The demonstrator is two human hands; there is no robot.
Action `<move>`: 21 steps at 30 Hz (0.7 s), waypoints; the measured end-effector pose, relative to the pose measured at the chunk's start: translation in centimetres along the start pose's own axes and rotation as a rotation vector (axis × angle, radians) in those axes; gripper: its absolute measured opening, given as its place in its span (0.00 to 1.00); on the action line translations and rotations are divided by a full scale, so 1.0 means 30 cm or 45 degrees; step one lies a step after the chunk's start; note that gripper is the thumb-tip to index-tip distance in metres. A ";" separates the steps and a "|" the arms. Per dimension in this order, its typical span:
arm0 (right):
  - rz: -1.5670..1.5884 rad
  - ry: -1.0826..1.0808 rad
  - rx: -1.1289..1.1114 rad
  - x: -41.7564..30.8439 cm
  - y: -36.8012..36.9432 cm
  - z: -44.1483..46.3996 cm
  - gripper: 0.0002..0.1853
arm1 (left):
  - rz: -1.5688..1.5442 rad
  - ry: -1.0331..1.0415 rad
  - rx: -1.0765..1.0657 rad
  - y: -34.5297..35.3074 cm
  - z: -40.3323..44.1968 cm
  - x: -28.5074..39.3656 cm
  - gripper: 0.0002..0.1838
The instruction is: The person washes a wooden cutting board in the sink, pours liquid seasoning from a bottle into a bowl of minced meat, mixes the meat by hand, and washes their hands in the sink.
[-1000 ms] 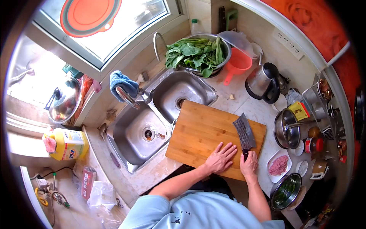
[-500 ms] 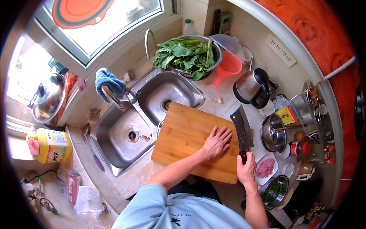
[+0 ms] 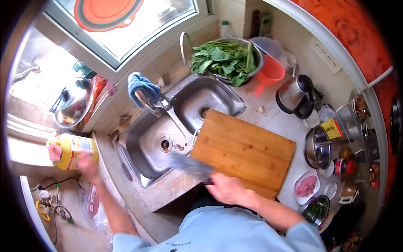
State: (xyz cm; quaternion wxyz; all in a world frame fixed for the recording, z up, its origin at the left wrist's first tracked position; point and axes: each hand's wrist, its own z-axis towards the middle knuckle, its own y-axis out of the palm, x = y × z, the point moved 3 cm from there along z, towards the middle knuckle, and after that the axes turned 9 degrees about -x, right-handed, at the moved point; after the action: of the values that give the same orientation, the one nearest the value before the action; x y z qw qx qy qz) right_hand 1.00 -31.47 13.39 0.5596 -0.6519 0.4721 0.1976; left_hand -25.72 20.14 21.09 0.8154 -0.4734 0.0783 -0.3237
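My right hand [image 3: 224, 188] is wrapped round the handle of a cleaver [image 3: 192, 166]. The blade, smeared by motion, points left over the front edge of the sink [image 3: 142, 181] and the near-left corner of a wooden cutting board [image 3: 247, 149]. Far to the left, my left hand [image 3: 88, 166] is reaching out beside a yellow jug [image 3: 69, 153] with a pink cloth or sponge on its cap. That hand is blurred, so its fingers do not show clearly, and I cannot tell whether it touches the jug.
Leafy greens [image 3: 222, 59] fill a metal bowl behind the sink, with a red plastic scoop [image 3: 270, 74] beside it. A kettle [image 3: 295, 94], a metal pot [image 3: 317, 147], minced meat [image 3: 306, 186] on a white dish and a bowl of chopped greens [image 3: 317, 210] stand right. A blue cloth [image 3: 142, 88] hangs over the faucet.
My left hand has left the cutting board and swung far left to the yellow jug. My right hand has carried the cleaver leftward across the board's near side, its blade now pointing left.
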 end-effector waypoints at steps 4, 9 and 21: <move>0.157 -0.535 -0.225 -0.259 0.018 0.370 0.20 | -0.934 -0.371 0.506 -0.669 0.189 0.025 0.13; 0.428 -0.153 -0.113 -0.180 0.220 0.540 0.28 | -1.063 -0.297 0.518 -0.793 0.173 0.199 0.15; -0.116 0.656 0.808 0.316 0.060 -0.329 0.18 | -0.396 -0.055 -1.148 0.623 -0.424 0.647 0.21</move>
State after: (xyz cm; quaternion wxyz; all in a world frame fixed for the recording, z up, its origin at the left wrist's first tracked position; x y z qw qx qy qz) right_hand 1.34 -44.14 7.88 0.6045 -0.4953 0.6050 -0.1526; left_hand -7.66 5.68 2.31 0.4721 -0.7927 0.1219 -0.3658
